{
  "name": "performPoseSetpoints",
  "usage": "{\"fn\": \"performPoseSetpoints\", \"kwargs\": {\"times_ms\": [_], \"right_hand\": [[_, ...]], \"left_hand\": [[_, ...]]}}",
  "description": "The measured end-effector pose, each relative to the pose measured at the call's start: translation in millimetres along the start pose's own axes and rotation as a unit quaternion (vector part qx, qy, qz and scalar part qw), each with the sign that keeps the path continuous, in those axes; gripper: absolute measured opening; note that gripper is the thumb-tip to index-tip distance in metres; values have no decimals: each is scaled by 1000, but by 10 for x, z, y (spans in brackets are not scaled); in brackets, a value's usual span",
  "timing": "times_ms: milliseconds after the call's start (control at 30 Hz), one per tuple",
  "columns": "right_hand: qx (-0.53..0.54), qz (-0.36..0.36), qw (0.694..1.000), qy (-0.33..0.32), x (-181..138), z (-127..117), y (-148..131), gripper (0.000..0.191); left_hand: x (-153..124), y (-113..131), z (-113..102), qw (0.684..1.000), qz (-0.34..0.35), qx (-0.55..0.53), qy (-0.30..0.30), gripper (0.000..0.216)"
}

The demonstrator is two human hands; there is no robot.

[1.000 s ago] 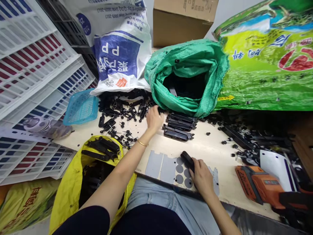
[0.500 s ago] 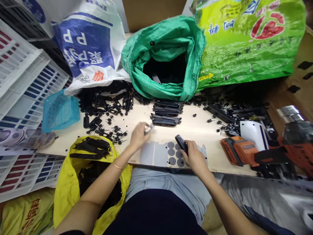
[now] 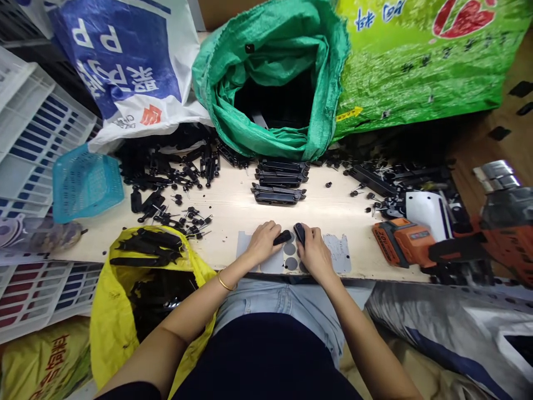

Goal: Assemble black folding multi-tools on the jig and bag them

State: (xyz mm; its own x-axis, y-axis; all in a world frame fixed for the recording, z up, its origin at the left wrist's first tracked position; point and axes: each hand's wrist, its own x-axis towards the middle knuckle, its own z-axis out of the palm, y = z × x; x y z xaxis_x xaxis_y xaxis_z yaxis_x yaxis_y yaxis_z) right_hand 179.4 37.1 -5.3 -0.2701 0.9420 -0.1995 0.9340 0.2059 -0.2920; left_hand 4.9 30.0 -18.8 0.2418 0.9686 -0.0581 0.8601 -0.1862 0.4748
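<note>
My left hand (image 3: 263, 243) is closed on a small black plastic part (image 3: 282, 237) with a blunt end, over the front of the bench. Close beside it, my right hand (image 3: 315, 253) grips a longer black plastic piece (image 3: 298, 233) with a rounded top, tilted upward. The two pieces are near each other; a narrow gap shows between them. Below the hands lie grey sheets with dark grey round discs (image 3: 291, 263), partly covered by my fingers. Several long black assemblies (image 3: 278, 194) are stacked in a row farther back on the bench.
Loose black parts with metal pins (image 3: 194, 219) lie at the left. A yellow sack (image 3: 104, 300) hangs at the front left, a green sack (image 3: 333, 72) stands at the back. An orange cordless drill's battery (image 3: 402, 244) and a blue basket (image 3: 87, 183) flank the bench.
My left hand has come right and down, close to my right hand, with the small black part now visible in it. My right hand has shifted slightly left. The camera view has moved a little.
</note>
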Motion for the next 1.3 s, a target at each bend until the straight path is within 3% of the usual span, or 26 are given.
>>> {"fn": "performPoseSetpoints", "kwargs": {"times_ms": [200,333,467,633,767,867,1000,1167,1300], "right_hand": [[28,-1,1000,9,-50,45,-3,51],[82,23,996,26,-37,66,48,49],[118,31,992,29,-11,61,83,49],[71,32,996,32,-1,62,14,49],[71,23,996,43,-1,73,-1,48],[83,27,995,39,0,69,18,48],[102,30,993,42,0,68,43,48],[108,-6,993,56,10,110,69,50],[142,-42,986,71,26,142,95,51]], "left_hand": [[44,5,291,991,-35,-57,117,23],[-34,0,263,976,-2,-124,176,16],[-60,9,140,965,-5,-216,149,13],[-8,-27,196,976,-38,-105,186,17],[13,-66,260,985,33,-45,161,38],[29,-53,275,986,58,-61,141,32],[49,19,311,979,51,-116,158,27],[92,76,413,974,31,-81,211,27],[110,73,480,975,10,-44,215,30]]}}
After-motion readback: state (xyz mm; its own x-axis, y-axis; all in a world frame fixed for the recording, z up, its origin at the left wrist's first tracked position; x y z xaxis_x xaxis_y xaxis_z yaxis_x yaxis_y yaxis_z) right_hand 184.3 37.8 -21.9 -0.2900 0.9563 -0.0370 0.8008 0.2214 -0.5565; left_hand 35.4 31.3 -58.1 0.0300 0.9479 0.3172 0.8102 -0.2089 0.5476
